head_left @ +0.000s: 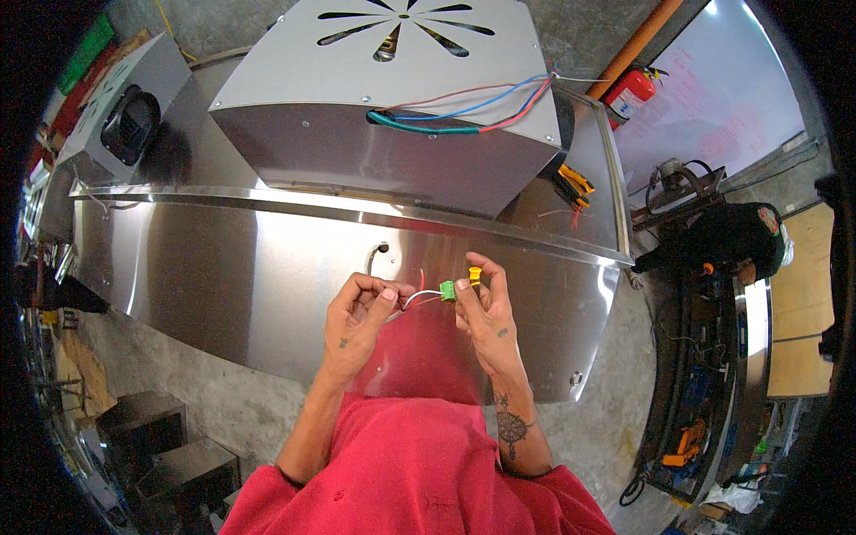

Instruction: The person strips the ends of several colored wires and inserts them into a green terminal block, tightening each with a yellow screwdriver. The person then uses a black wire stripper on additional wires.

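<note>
While a metal box trails wires, the left hand pinches leads, the right hand a green connector.

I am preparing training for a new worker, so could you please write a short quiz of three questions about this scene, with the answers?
1. Multiple choice: what colour is the connector held by the right hand?
A) black
B) green
C) white

2. True or false: the fire extinguisher is blue.

3. Short answer: what does the left hand hold between its fingers?

Key:
1. B, green.
2. False: the fire extinguisher is red.
3. Thin wires that lead to the connector.
</note>
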Available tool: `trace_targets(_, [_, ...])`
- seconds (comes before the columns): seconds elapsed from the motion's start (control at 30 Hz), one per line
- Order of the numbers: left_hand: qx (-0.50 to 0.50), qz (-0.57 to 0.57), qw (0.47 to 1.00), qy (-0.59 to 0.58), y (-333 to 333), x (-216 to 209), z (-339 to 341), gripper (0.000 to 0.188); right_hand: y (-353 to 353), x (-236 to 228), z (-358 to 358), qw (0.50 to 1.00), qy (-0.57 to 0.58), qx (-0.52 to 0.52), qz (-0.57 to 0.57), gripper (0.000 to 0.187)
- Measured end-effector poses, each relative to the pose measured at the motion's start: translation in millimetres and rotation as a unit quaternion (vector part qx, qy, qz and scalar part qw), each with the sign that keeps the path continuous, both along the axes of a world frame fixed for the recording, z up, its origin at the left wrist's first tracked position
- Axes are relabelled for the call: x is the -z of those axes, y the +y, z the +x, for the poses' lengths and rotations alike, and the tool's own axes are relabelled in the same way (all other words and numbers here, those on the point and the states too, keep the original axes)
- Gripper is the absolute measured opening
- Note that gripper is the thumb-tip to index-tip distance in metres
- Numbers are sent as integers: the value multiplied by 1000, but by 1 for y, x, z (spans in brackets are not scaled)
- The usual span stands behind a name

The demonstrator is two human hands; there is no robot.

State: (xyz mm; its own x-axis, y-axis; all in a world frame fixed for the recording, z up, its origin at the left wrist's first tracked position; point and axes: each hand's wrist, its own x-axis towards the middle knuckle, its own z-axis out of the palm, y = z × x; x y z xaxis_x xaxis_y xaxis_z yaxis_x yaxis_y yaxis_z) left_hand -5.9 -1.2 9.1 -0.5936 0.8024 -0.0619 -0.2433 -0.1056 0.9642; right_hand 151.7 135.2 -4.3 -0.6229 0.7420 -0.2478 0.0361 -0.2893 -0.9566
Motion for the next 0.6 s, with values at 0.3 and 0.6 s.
trace_targets(0.3, [-5, 3, 999, -37, 2, 0, 0, 16, 2, 2, 3, 1000, 23, -16, -10, 54])
trace_targets(0.6, [124, -56, 987, -80, 0, -1, -13, 21, 3, -9, 3, 998, 18, -54, 34, 56])
